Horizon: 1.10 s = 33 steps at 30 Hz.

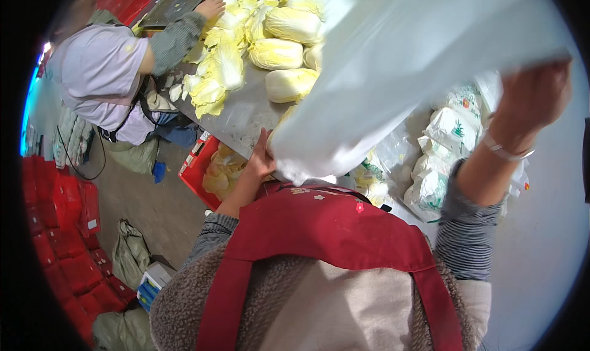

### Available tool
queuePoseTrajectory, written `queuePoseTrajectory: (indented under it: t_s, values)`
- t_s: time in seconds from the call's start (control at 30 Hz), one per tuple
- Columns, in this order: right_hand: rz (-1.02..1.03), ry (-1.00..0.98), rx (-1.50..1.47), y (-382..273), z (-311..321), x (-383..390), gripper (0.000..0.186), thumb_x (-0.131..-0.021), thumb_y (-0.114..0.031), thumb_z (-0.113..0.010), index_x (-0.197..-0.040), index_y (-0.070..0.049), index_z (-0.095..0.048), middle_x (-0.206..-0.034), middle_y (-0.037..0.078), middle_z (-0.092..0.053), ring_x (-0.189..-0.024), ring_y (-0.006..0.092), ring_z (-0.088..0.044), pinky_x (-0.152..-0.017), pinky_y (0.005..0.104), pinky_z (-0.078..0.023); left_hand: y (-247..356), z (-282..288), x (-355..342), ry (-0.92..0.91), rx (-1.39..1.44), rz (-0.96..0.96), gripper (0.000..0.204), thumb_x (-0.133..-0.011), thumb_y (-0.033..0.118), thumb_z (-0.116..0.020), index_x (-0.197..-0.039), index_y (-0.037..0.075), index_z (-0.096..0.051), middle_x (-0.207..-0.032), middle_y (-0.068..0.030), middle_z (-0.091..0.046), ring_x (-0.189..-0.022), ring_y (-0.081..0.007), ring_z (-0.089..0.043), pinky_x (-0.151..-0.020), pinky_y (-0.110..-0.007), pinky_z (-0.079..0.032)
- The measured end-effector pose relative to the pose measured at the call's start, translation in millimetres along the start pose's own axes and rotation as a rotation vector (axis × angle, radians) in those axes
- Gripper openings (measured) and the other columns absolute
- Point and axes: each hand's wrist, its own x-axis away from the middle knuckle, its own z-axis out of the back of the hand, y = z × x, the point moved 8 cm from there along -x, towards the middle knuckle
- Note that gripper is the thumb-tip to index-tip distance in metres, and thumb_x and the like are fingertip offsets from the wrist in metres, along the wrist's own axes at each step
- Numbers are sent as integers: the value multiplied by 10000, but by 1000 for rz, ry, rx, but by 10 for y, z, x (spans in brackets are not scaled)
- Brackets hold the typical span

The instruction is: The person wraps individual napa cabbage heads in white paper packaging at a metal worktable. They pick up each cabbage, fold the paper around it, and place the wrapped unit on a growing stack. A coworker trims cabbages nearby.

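- Your left hand [261, 160] grips the white plastic bag [393, 68] at its lower end, by the table [246, 114] edge.
- Your right hand [533, 99] holds the bag's raised upper end, fingers closed.
- Cabbages [276, 53] lie on the table.

A worker in a red apron [332, 222] with 2 broad straps — tiny flower motifs dot the bib — worn over a beige fleece vest [289, 302]. Grey finely striped sleeves [467, 228] cover both forearms, and a pale band [505, 149] circles the right wrist.
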Motion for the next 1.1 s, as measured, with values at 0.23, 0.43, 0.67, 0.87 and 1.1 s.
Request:
queuePoseTrajectory:
  t_s: [0.23,0.43,0.67,0.87,1.1]
  values:
    - [729,507,303,-3206,1619,2392,647,-950,-433,-231,-1278,116,-332,-1352,219,-383,-1276,381,-323,-1089,510,-221,-37,-413,122,183,-734,160,614,-836,156,-600,-1349,12,-296,-1256,-127,-478,-1127,-261,-512,-870,-479,-465]
    - [249,1341,517,-1844,1894,4338,423,-924,-327,-402,-1174,-6,-517,-1238,135,-517,-1148,274,-488,-1023,428,-357,-169,-393,-100,-198,-760,155,612,-766,189,-641,-1276,-26,-377,-1118,-148,-555,-944,-253,-595,-825,-384,-504]
    - [-758,879,1004,414,1373,3529,328,-855,-254,-558,-1072,-11,-602,-1037,111,-630,-969,205,-594,-878,324,-454,709,-1706,-409,-421,-1512,-387,817,-696,273,-689,-1356,-14,-303,-1269,-151,-471,-1116,-224,-502,-937,-316,-403]
    - [-1147,547,1953,340,1446,3776,429,-780,-311,-617,-1075,-3,-581,-1085,180,-583,-1020,369,-527,-901,412,-415,901,-2533,-1273,-208,-2710,-886,907,-614,188,-750,-1396,150,-291,-1347,-195,-373,-1245,-330,-369,-1028,-374,-306]
    - [-744,1227,1668,-161,986,4330,321,-798,-156,-617,-1078,-3,-580,-1181,186,-547,-1088,329,-524,-925,342,-405,-37,-2952,-1277,-428,-2635,-1123,807,-655,271,-755,-1354,146,-371,-1375,-207,-321,-1279,-424,-257,-1028,-519,-242]
